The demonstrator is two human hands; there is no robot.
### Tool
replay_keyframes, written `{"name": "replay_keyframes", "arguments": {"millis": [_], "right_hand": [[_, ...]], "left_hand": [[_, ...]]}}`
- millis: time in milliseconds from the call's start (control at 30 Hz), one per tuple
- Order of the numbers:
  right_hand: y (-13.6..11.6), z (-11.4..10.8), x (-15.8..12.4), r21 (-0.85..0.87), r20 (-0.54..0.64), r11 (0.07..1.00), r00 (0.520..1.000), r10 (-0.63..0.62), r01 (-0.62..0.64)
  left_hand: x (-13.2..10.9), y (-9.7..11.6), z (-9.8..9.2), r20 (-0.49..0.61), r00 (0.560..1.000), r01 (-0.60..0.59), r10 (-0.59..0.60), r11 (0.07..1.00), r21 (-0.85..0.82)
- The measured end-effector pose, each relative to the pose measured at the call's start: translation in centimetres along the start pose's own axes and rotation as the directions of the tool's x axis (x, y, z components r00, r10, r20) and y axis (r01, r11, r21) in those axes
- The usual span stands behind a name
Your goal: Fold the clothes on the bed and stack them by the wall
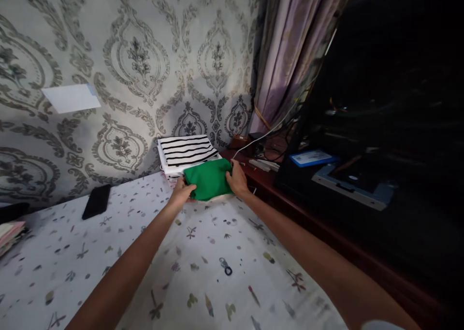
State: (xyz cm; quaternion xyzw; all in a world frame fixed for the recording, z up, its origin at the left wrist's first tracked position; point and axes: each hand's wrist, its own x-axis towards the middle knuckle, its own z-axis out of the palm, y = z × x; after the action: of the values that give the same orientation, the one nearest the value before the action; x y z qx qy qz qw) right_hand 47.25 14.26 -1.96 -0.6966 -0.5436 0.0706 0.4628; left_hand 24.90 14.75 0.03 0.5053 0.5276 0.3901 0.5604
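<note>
A folded green cloth (208, 180) lies in front of a stack of folded fabric at the far end of the printed sheet. My left hand (180, 193) grips its left edge, thumb on top and fingers underneath. On the opposite edge, my right hand (238, 179) is closed with its thumb over the green fabric. Directly behind sits a folded white cloth with black stripes (188, 150), on top of other white folded pieces. What lies under the green cloth is mostly hidden.
A black phone (96, 201) rests on the patterned sheet (203, 272) to the left. Along the right runs a dark red wooden cabinet (268, 180) with cables, beside a large dark screen (380, 127). Patterned wallpaper (137, 64) and a purple curtain (286, 45) stand behind.
</note>
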Motion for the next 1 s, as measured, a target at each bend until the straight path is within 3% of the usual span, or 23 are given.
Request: {"name": "replay_keyframes", "arguments": {"millis": [67,100,167,200,233,300,367,467,600,767,1000], "right_hand": [[-0.1,0.2,-1.0,-0.119,-0.071,0.991,0.995,-0.073,0.064],[-0.3,0.2,-1.5,-0.192,-0.091,0.972,0.984,-0.152,0.132],[-0.8,0.5,-2.4,-0.311,-0.053,0.896,0.935,-0.350,0.317],[-1.1,0.7,-2.7,-0.335,0.000,0.850,0.902,-0.432,0.407],[-1.3,1.0,-3.1,-0.345,0.057,0.810,0.872,-0.486,0.474],[-1.6,1.7,-3.5,-0.360,0.141,0.769,0.846,-0.515,0.528],[-1.7,2.2,-3.6,-0.383,0.168,0.766,0.855,-0.491,0.516],[-1.7,2.4,-3.8,-0.406,0.188,0.764,0.864,-0.467,0.501],[-1.8,2.4,-4.5,-0.424,0.203,0.760,0.870,-0.450,0.492],[-1.7,3.1,-5.4,-0.444,0.163,0.769,0.886,-0.435,0.459],[-3.1,2.3,-4.4,-0.489,0.246,0.748,0.893,-0.376,0.449]], "left_hand": [[-0.1,0.3,-0.6,-0.041,0.987,-0.145,0.158,0.964,0.224],[-0.2,0.6,-0.7,-0.047,0.953,-0.258,0.299,0.884,0.389],[-0.4,1.4,-0.5,0.055,0.810,-0.451,0.583,0.562,0.693],[-0.4,2.0,-0.2,0.157,0.739,-0.501,0.655,0.380,0.777],[-0.3,2.5,0.3,0.258,0.705,-0.526,0.661,0.242,0.816],[0.2,3.8,1.3,0.409,0.736,-0.519,0.540,0.061,0.853],[1.1,5.0,2.2,0.439,0.812,-0.466,0.384,-0.025,0.884],[2.7,6.3,3.0,0.368,0.885,-0.370,0.284,-0.048,0.928],[4.3,7.0,3.7,0.302,0.932,-0.292,0.202,-0.079,0.953],[4.6,6.6,4.2,0.313,0.942,-0.302,0.124,-0.102,0.948],[4.6,6.2,3.6,0.320,0.936,-0.323,0.147,-0.002,0.946]]}}
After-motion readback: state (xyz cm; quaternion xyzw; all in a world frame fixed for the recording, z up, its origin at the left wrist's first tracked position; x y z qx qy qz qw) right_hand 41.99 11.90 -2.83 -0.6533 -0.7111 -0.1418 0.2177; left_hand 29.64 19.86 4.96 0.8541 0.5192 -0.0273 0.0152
